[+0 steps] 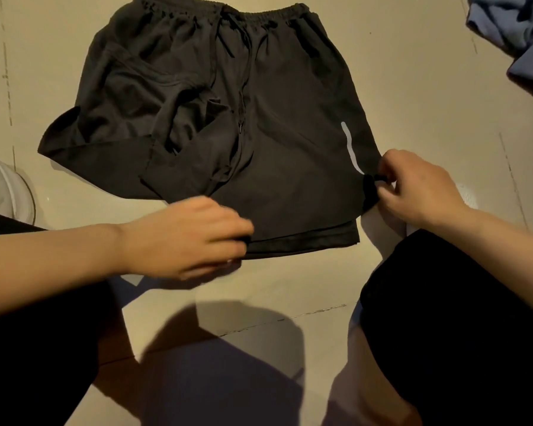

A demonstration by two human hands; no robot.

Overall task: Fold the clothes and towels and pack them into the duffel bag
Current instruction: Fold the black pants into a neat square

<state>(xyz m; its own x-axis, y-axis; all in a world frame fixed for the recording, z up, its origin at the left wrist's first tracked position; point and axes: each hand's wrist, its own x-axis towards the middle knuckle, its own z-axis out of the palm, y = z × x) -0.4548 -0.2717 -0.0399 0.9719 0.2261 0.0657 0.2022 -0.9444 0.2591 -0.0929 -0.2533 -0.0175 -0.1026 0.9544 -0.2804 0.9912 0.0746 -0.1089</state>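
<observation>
Shorts (268,124) lie flat; left hand (182,238) and right hand (419,189) pinch the near hem.

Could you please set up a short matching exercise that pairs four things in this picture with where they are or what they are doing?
Things:
1. black drawstring shorts
2. crumpled blue garment
3. left hand
4. right hand

Places or states:
A. pinches the shorts' side hem by the grey stripe
B. spread on the beige floor
C. upper right corner
D. at the shorts' bottom hem

Pairs: 1-B, 2-C, 3-D, 4-A
</observation>
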